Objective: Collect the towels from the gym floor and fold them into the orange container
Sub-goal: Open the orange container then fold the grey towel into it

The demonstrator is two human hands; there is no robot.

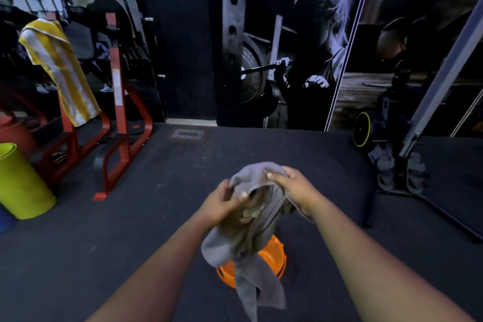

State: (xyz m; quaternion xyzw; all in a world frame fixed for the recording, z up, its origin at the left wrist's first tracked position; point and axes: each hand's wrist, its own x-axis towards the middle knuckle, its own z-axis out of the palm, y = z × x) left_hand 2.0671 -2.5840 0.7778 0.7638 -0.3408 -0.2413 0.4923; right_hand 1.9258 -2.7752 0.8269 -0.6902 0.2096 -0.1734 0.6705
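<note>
A grey towel hangs bunched in front of me, its lower end trailing down. My left hand pinches its upper left edge. My right hand grips the top fold on the right. Directly beneath the towel an orange container stands on the dark floor, mostly hidden by the cloth. A yellow and white striped towel is draped over a red weight rack at the far left.
The red rack stands on the floor at left, with a lime green rolled mat beside it. A machine base and pedals sit at the right. Wall murals close off the back.
</note>
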